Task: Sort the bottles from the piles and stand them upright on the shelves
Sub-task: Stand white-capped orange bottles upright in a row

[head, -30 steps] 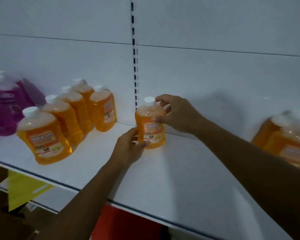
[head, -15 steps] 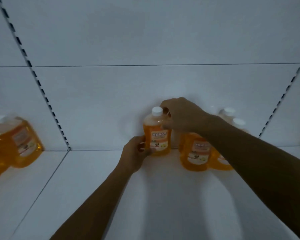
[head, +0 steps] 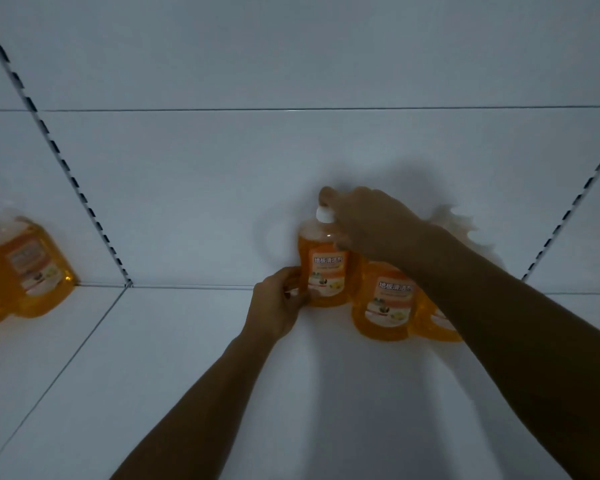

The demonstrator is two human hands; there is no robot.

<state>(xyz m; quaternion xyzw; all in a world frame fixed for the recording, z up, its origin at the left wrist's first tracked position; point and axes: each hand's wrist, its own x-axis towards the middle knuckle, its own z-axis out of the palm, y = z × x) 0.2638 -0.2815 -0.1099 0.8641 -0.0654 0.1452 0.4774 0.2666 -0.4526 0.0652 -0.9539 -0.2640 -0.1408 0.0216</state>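
- White metal shelving fills the frame: a flat white shelf [head: 153, 358] across the lower half and a pale back panel [head: 291, 64] above it, dimly lit.
- Two slotted uprights run diagonally up the back panel, one at the left [head: 66, 174] and one at the far right [head: 568, 216].
- Just right of centre, an orange bottle [head: 324, 268] with a white cap [head: 324, 214] stands upright at the back of the shelf, against the panel. Its label carries Chinese characters.
- From the right edge of the frame, the right hand [head: 368, 223] reaches in over the bottle's top, fingers closed around the cap and neck.
- From the lower centre, the left hand [head: 279, 306] comes up and grips the bottle's lower left side, fingers curled against its base.
- Touching that bottle on its right, slightly nearer the camera, stands a second orange bottle [head: 385, 303] with the same label. Its cap is hidden behind the right forearm.
- Further right, a third orange bottle [head: 437, 320] shows only as a strip of its body below the forearm.
- At the far left edge of the frame, beyond the left upright, stands another orange bottle [head: 25, 268], blurred, well apart from the held one.
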